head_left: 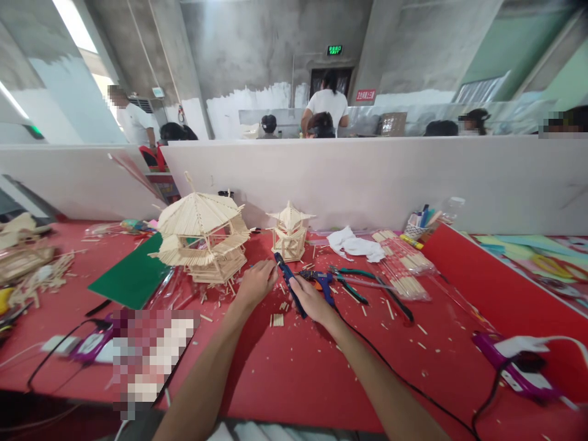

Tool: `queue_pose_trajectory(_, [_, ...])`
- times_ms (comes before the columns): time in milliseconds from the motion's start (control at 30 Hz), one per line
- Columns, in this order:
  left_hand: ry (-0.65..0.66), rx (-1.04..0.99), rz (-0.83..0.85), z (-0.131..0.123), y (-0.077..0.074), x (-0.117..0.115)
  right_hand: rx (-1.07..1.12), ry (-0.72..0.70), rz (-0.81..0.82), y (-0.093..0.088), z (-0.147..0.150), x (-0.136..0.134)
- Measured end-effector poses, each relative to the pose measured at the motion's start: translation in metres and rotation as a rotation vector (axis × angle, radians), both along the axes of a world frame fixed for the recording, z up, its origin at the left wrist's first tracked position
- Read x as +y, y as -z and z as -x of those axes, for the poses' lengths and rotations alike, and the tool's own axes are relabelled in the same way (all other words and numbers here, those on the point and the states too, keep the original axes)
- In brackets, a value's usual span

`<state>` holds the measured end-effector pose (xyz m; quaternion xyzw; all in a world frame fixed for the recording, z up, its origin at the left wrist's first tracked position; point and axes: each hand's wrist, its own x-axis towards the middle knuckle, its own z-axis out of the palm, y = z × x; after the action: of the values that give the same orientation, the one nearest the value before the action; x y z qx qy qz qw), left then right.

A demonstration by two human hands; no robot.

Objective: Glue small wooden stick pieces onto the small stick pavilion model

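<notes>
1. The right hand [309, 300] is closed around a blue glue gun [285, 277]. The gun lies slanted, with its tip pointing to the far left.
2. The left hand [256, 283] is just to the left of the gun's tip. Its fingers are curled in. I cannot tell if they pinch a little stick or hold nothing.
3. Both hands are over the red table [285, 373], just near of the small stick house [289, 236]. The tip of the gun is close to the bottom of that house.
4. It looks like the gluing step: the gun is up and the other hand is set to hold a piece.
5. A next move needs a steady tip and fingers kept clear of the hot end. A tiny row of cut sticks [277, 320] lies between the two arms, easy to reach.
6. To the left is a big stick pavilion [202, 236], very near the left hand. A bump could knock it.
7. A green mat [131, 278] lies further left.
8. To the right lie green-handled pliers [353, 285], a white cloth [356, 245] and a bag of sticks [407, 266].
9. The gun's black cord [404, 383] runs under the right arm and could drag or catch. Bits of stick are spread all over the table.
</notes>
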<state>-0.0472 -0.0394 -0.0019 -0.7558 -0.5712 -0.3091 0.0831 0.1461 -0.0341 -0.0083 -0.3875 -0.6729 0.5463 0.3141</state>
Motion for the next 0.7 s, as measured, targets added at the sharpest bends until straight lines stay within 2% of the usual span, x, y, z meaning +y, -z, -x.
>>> queue_pose_trajectory(67, [0.027,-0.017,-0.006,0.0,-0.001,0.0,0.098,0.012,0.122,-0.001,0.001,0.0])
queue_pose_trajectory(133, [0.107,-0.01,0.013,-0.001,-0.002,-0.001,0.226,0.075,0.205,-0.002,0.003,0.001])
queue_pose_trajectory(300, [0.351,0.057,0.16,-0.009,-0.005,-0.004,0.452,0.292,0.256,-0.005,-0.002,0.011])
queue_pose_trajectory(700, [0.421,-0.067,0.193,-0.015,-0.004,-0.005,0.421,0.335,0.261,0.004,-0.005,0.018])
